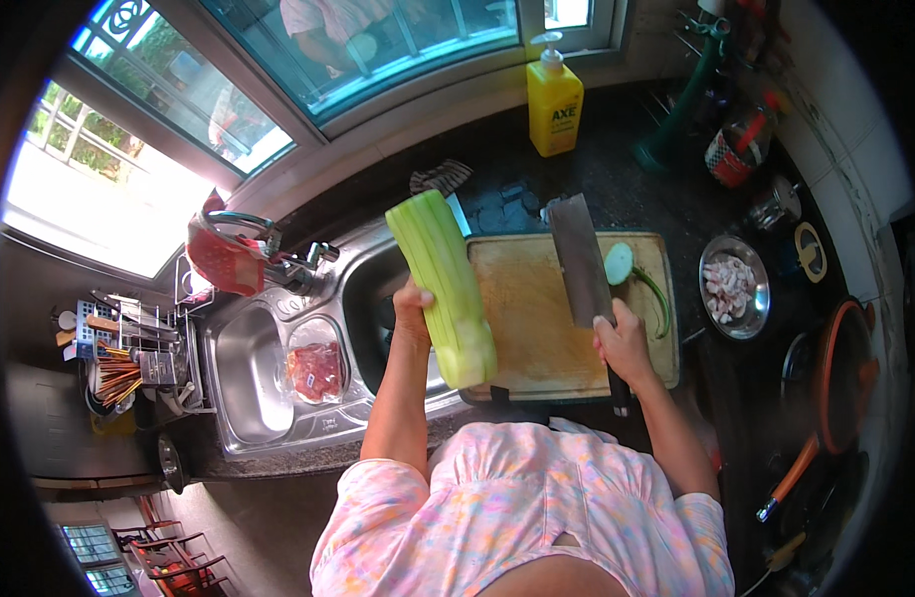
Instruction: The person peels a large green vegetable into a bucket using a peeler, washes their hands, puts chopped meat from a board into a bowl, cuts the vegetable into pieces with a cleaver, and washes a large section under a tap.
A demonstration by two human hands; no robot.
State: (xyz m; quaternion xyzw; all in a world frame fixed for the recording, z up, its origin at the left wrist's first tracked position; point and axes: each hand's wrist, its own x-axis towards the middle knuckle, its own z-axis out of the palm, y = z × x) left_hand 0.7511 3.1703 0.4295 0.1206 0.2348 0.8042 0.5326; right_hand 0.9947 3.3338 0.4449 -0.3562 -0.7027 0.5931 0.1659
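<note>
My left hand (411, 304) grips a thick, pale green gourd (442, 291) with long facets down its sides, as if peeled. It is tilted above the left edge of the wooden cutting board (517, 321) and the sink's rim. In my right hand (623, 339) is the black handle of a cleaver (579, 257). Its broad blade points away from me over the board's right half. A cut gourd end (618, 263) with a curved green stem (657, 298) lies on the board, right of the blade. My left fingers are mostly hidden behind the gourd.
At left, a steel sink (241, 433) has a wrapped pack of red meat (316, 372) on it, below the faucet (301, 265). A metal bowl of pale meat pieces (728, 287) stands right of the board. Behind are a yellow pump bottle (554, 104) and dark wet scraps (506, 209).
</note>
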